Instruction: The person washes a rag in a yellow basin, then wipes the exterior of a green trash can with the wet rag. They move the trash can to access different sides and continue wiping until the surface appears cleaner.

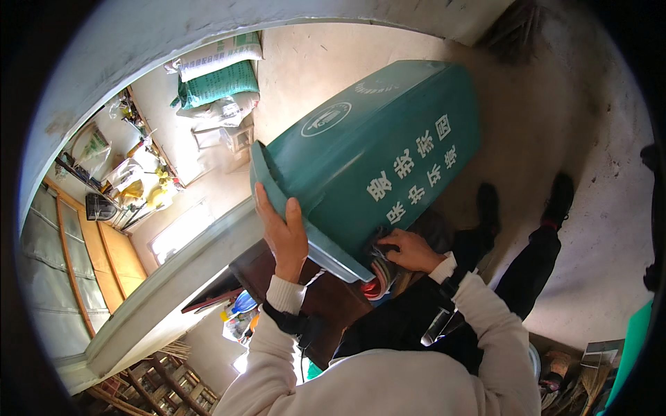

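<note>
A large green plastic wheelie bin [359, 140] with white printed writing and a round emblem leans tilted before me. My left hand [284, 229] lies flat against its rim, fingers spread over the edge. Lower on the bin's side, near the rim's right corner, my right hand [408, 250] has its fingers closed on a dark crumpled cloth [381, 243], pressed to the green plastic. Just below the cloth sits a red, shiny round object [370, 287], partly hidden by the rim. Both wrists wear black straps.
Stacked woven sacks [218, 83] lie by the far wall, near a small wooden stool [238, 138]. Dark brown furniture [333, 312] stands beneath the bin's rim. A wooden lattice [166, 385] is at lower left, a straw broom [592, 382] at lower right. Black shoes [561, 195] rest on the floor.
</note>
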Available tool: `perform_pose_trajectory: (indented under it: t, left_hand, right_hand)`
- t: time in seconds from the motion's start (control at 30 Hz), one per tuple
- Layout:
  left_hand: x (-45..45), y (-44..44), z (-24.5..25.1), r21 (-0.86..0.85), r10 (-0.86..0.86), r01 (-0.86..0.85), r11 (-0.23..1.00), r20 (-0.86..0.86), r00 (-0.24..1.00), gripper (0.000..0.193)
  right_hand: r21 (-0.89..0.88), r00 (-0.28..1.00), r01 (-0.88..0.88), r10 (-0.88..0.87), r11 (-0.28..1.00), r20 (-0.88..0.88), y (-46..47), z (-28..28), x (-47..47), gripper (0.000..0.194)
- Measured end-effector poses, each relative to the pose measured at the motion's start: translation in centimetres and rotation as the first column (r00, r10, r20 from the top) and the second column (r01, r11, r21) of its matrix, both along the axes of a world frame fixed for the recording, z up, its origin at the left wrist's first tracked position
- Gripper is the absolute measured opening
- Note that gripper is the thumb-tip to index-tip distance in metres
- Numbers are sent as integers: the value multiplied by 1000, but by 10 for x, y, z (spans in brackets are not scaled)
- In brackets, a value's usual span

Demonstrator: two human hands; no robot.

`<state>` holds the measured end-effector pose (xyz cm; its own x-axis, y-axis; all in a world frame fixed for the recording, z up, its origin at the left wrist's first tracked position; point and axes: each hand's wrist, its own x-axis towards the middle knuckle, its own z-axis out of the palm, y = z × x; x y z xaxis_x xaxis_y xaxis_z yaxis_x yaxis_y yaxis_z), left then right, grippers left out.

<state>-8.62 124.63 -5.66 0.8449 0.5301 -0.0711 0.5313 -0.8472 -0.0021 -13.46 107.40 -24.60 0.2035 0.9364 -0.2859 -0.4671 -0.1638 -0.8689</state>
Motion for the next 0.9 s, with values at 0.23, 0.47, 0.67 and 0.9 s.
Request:
perform_pose_trajectory:
  t: [0.23,0.47,0.67,0.9]
  left_hand:
    - [6,-4,1,7,68,-68,998,-7,998,66]
    - [17,3,-2,7,84,-84,996,-19,996,65]
    - [26,5,-3,21,125,-125,992,-34,992,66]
    - [29,8,-4,46,160,-158,986,-46,986,65]
  right_hand:
    - [258,825,560,-503,787,-258,51,55,32,41]
    - [142,992,-61,43,988,121,7,-7,-11,43]
    - [287,941,264,-180,921,-287,30,8,-45,47]
    - [278,1000,5,0,961,-21,27,-4,-15,48]
